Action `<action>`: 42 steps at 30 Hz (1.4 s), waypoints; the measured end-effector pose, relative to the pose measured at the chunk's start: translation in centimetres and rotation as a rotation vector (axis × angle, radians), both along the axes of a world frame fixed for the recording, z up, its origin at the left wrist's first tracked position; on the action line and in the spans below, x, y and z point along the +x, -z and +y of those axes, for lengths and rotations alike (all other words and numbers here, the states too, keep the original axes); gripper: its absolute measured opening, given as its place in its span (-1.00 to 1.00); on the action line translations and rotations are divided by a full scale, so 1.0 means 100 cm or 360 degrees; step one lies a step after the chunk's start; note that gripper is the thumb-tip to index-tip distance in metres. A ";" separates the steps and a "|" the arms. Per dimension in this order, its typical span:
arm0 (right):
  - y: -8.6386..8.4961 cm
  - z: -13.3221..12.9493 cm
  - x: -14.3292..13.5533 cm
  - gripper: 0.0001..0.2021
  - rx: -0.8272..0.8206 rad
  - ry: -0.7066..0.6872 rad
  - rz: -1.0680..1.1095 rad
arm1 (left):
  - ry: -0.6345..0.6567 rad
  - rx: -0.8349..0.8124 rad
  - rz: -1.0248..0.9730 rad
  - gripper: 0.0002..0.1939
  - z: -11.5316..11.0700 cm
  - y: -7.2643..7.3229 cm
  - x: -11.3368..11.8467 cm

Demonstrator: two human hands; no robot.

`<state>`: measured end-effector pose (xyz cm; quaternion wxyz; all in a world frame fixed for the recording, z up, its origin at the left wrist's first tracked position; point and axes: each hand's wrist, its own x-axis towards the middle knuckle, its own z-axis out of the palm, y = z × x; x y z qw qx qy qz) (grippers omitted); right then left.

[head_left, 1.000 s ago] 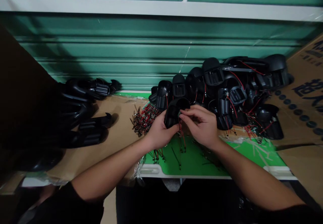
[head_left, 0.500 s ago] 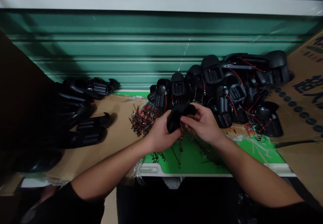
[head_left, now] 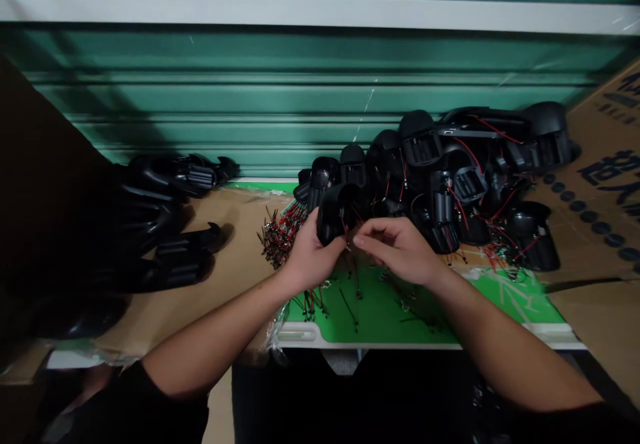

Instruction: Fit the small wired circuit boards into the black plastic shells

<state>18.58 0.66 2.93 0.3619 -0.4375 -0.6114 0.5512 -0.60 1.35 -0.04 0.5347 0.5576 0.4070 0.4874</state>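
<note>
My left hand point(head_left: 313, 254) grips a black plastic housing point(head_left: 334, 216), its open hollow turned up and to the right, thumb along the near side. Thin red wire point(head_left: 346, 229) shows at the hollow's edge beside the thumb. Just right of the housing, my right hand point(head_left: 395, 247) is closed in a pinch, thumb and forefinger together near the wires. Whatever sits between those fingertips is too small to make out. A bunch of red and black wire leads point(head_left: 281, 237) lies left of my left hand.
Several black housings with red wires point(head_left: 443, 204) are heaped at the back right. More black shells point(head_left: 183, 251) lie on cardboard point(head_left: 235, 224) at left. Loose leads lie on the green tabletop point(head_left: 335, 324). A cardboard box point(head_left: 610, 177) stands right; a green ribbed wall point(head_left: 250, 97) rises behind.
The housing in my left hand has moved slightly left and up, and its hollow now faces more upward. My right hand has come away from the housing, its fingers pinched beside it.
</note>
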 end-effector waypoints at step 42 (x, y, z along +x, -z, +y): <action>0.024 -0.002 -0.008 -0.89 0.1376 0.0354 -0.0446 | 0.0251 -0.0505 -0.0378 -0.52 -0.012 -0.012 0.009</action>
